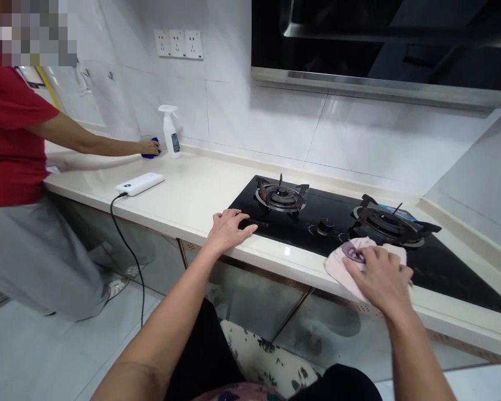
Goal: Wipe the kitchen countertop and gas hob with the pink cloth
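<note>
Bunched under my right hand [382, 275] is a pale pink cloth [338, 264] with a purple patch, pressed at the front edge of the black gas stove [329, 200] and the counter. The fingers curl over the cloth. My left hand [229, 229] rests flat with fingers spread, at the stove's front left corner and on the counter edge, holding nothing. Behind the hands are the left burner [281, 196], the right burner [390, 223] and a control knob [325, 225].
A white power bank [140, 184] with a black cable [127, 245] lies on the left counter [192, 195]. Near the wall stands a white spray bottle [171, 133]. A person in a red shirt [14, 128] presses a blue cloth [151, 151] there. A range hood [379, 50] hangs above.
</note>
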The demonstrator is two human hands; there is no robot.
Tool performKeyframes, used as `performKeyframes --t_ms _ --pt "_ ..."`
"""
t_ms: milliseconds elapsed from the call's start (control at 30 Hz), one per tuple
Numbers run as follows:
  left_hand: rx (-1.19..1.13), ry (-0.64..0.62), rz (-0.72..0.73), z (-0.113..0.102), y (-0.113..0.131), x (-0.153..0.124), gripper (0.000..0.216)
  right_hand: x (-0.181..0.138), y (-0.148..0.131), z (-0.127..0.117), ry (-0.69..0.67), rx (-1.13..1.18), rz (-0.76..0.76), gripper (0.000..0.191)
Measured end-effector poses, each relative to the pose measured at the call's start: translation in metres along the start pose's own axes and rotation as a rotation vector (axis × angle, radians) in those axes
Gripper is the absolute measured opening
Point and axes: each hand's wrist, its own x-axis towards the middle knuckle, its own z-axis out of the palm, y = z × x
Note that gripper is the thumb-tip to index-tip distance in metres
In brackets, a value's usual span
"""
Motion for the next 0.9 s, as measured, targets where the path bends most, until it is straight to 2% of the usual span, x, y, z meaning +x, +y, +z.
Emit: performKeyframes --t_ms 100,200,333,467,567,633,733,900 --pt "0.006 0.008 0.004 0.000 -0.001 0.000 0.054 0.000 -0.047 -0.013 0.048 -0.064 -0.010 0.052" --pt "0.018 0.026 0.007 0.002 -0.004 0.000 0.051 -0.004 -0.079 -0.024 0.058 -0.028 -0.108 0.045" --pt "0.047 0.056 0.022 0.006 -0.008 0.000 0.047 -0.005 -0.128 -0.030 0.057 0.172 -0.304 0.037" --pt "0.081 0.079 0.042 0.006 -0.011 0.002 0.043 0.011 -0.185 -0.029 0.045 0.384 -0.548 0.031" --pt "0.088 0.054 0.039 0.003 -0.013 0.003 0.038 0.029 -0.211 -0.027 0.021 0.461 -0.618 0.036" --pt "0.094 0.049 0.037 0.002 -0.014 0.004 0.038 0.036 -0.213 -0.025 0.000 0.489 -0.608 0.037" --pt "0.099 0.055 0.050 0.003 -0.014 0.004 0.037 0.034 -0.196 -0.022 0.003 0.499 -0.577 0.036" --pt "0.062 0.035 0.038 0.003 -0.013 0.004 0.040 0.012 -0.131 -0.013 0.072 0.451 -0.473 0.034"
